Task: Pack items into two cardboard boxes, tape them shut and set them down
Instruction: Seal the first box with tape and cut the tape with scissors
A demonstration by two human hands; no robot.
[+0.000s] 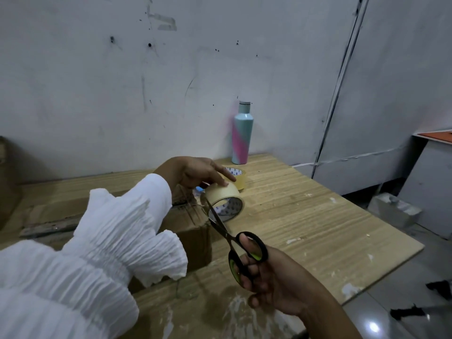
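**Bottle on a smeared worktop**

A bottle point(242, 135), pale blue with a pink diagonal band and a grey cap, stands upright at the back of the wooden worktop point(305, 216), close to the marked grey wall point(122, 81). White smears and flecks dot the worktop. To the right, a grey block point(393, 211) sits on the floor point(403, 302), where black scraps point(440, 287) also lie.

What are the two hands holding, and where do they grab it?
The left hand grips the tape roll over its outer curve; the right hand holds the scissors by the handle loops.
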